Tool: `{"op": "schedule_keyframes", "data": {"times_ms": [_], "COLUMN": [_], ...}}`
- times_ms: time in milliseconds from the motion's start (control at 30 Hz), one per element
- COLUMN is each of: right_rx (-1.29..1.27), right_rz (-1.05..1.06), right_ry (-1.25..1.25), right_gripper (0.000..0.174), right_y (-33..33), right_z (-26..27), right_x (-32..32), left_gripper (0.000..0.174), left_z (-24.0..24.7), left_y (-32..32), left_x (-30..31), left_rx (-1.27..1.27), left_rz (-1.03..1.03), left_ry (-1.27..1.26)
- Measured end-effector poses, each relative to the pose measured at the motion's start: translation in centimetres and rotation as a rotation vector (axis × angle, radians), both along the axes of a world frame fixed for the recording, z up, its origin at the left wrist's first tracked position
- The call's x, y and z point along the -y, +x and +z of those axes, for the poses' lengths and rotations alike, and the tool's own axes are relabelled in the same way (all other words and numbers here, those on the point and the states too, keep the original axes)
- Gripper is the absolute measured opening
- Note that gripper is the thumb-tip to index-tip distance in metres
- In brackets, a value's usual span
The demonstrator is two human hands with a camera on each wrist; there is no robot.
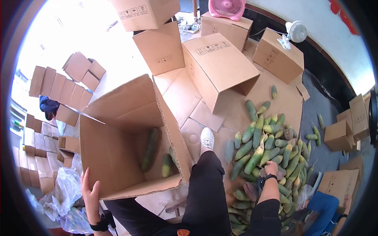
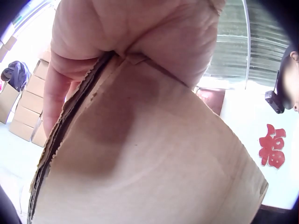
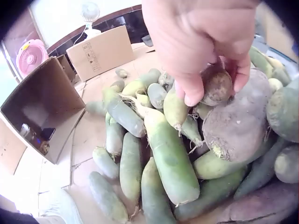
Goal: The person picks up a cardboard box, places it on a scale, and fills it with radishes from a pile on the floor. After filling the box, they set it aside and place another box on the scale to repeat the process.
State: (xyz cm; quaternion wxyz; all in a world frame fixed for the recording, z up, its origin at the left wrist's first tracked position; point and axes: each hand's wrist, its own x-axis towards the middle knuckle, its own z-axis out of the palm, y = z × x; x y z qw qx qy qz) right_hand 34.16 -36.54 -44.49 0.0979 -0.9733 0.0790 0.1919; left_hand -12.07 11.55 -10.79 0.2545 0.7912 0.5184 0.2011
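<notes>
My left hand [image 1: 90,192] grips the near left corner of a large open cardboard box [image 1: 106,153], the rim lying between thumb and fingers; close up, the left wrist view shows the box wall [image 2: 154,140] under the palm. Inside the box lie a few green radishes [image 1: 151,149]. On the right, my right hand [image 1: 271,168] reaches into a big heap of green radishes [image 1: 244,149]. Its thumb and fingers pinch a small dark brownish radish [image 3: 217,86], partly hidden by the hand. Right below sits a larger greyish-purple root [image 3: 236,123], beside a pale-tipped green radish [image 3: 170,156].
Another cardboard box [image 1: 220,59] lies on its side ahead. Behind it stand boxes bearing a pink fan [image 1: 227,8] and a white clip fan [image 1: 296,31]. Clear plastic bags [image 1: 69,192] lie at left. A blue-clad person's limb [image 1: 323,208] shows at lower right.
</notes>
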Motion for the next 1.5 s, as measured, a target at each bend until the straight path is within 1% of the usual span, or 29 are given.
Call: {"op": "schedule_keyframes", "data": {"times_ms": [33,67,100,133,167,200,267,367,400,467,500,567,600,633,700,733,800,867,967,1033,1067,1100,1167,1200,1267,1300,1367,1433,1500], "right_rx": [0.084,0.123,0.252,0.173,0.089,0.094,0.017,-0.007,-0.021,-0.084,-0.093,-0.152,-0.176,-0.177,-0.186,-0.185,-0.201,-0.302,-0.327,-0.394,-0.386,-0.380,-0.280,-0.232,-0.294,-0.283,-0.149,-0.063,-0.142], "right_rz": [-0.046,-0.083,-0.036,-0.237,-0.439,-0.432,-0.751,-0.687,-0.677,-0.541,-0.534,-0.386,-0.268,-0.267,0.002,0.001,0.200,0.430,0.814,0.991,1.083,1.171,1.352,1.428,1.498,1.484,1.658,1.680,1.691], "right_ry": [0.076,0.165,0.255,0.477,0.696,0.696,1.052,1.266,1.256,1.417,1.409,1.493,1.485,1.484,1.601,1.600,1.668,1.635,1.393,1.214,1.102,1.046,0.839,0.783,0.509,0.512,0.087,-0.160,-0.202], "right_gripper": [0.035,0.036,0.040,0.042,0.044,0.044,0.045,0.042,0.042,0.043,0.043,0.040,0.039,0.039,0.039,0.039,0.036,0.033,0.031,0.029,0.029,0.028,0.029,0.031,0.032,0.032,0.031,0.030,0.029], "right_y": [0.5,0.4,0.4,0.9,0.8,0.0,-1.9,-4.8,-5.8,-7.5,-8.2,-9.6,-9.7,-9.7,-10.0,-10.3,-11.0,-11.4,-12.3,-13.1,-13.5,-13.9,-14.9,-15.3,-16.1,-16.4,-17.3,-18.2,-18.1], "right_z": [-1.7,-1.4,-2.7,-3.9,-2.9,-1.2,3.5,5.8,7.2,10.3,12.8,18.4,20.3,22.3,26.3,28.6,33.2,37.1,42.0,42.5,42.1,41.4,40.1,39.1,37.4,36.3,34.2,33.5,33.3], "right_x": [1.1,1.3,2.1,2.9,2.7,2.4,0.2,-0.6,-1.2,-2.8,-4.5,-7.8,-8.5,-9.6,-11.8,-13.1,-15.9,-18.9,-24.9,-29.1,-31.3,-33.4,-37.1,-38.7,-41.5,-42.9,-45.2,-46.5,-46.8], "left_gripper": [0.058,0.058,0.058,0.057,0.057,0.057,0.057,0.056,0.056,0.055,0.056,0.055,0.055,0.055,0.055,0.055,0.055,0.055,0.054,0.054,0.054,0.054,0.054,0.054,0.055,0.055,0.054,0.054,0.053], "left_z": [0.1,0.1,0.1,0.1,-0.1,-0.1,0.1,-0.1,-0.3,-0.1,0.1,-0.1,-0.1,-0.1,0.1,0.2,0.3,0.0,-0.2,-0.2,-0.2,-0.2,-0.4,-0.4,-0.4,-0.3,-0.2,-0.4,-1.3], "left_y": [0.2,0.2,0.0,-0.1,-0.1,-0.1,0.0,-0.4,-0.7,-0.8,-0.8,-1.1,-1.0,-0.9,-0.9,-0.9,-1.1,-1.1,-1.3,-1.4,-1.5,-1.6,-1.7,-1.8,-1.8,-1.8,-1.7,-1.9,-2.3], "left_x": [0.0,0.1,0.1,0.0,-0.1,-0.1,0.0,-0.2,-0.4,-0.3,-0.4,-0.3,-0.5,-0.5,-0.3,-0.3,-0.2,-0.3,-0.4,-0.4,-0.4,-0.4,-0.5,-0.4,-0.4,-0.4,-0.1,-0.3,-0.7], "left_rx": [0.011,0.019,0.022,0.020,0.020,0.027,0.047,0.029,0.031,0.027,0.008,-0.003,0.002,0.001,0.001,0.006,0.007,0.030,0.056,0.055,0.043,0.031,0.017,0.030,0.045,0.049,0.061,0.056,0.061], "left_rz": [-0.009,-0.017,-0.005,-0.012,-0.022,-0.017,-0.019,-0.023,-0.027,-0.032,-0.036,-0.035,-0.043,-0.041,-0.034,-0.045,-0.049,-0.042,-0.051,-0.068,-0.061,-0.054,-0.057,-0.050,-0.051,-0.068,-0.043,-0.059,-0.070], "left_ry": [-0.003,-0.009,-0.007,0.005,0.015,0.013,0.008,0.046,0.060,0.063,0.068,0.067,0.085,0.084,0.069,0.077,0.083,0.085,0.099,0.124,0.121,0.118,0.144,0.121,0.084,0.088,0.080,0.096,0.106]}}
